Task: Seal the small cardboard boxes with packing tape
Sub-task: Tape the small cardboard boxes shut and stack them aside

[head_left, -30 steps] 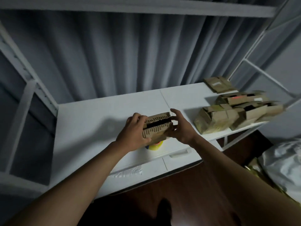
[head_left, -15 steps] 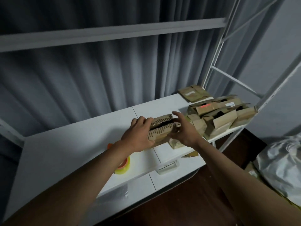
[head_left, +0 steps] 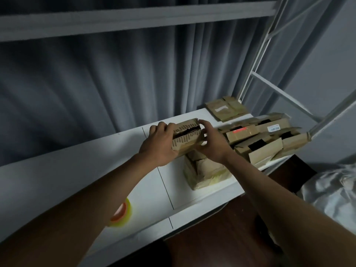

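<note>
Box was gripped at both ends by left hand and right hand; flaps gaped. Flaps should be pressed flush before tape was fetched.

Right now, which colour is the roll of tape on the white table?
The tape roll is yellowish with an orange-red core, seen in the head view.

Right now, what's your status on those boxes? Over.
Both hands, left hand and right hand, grip one small box, flaps still gaping, untaped. Tape roll idle on desk, partly behind left forearm. Open boxes piled right.
</note>
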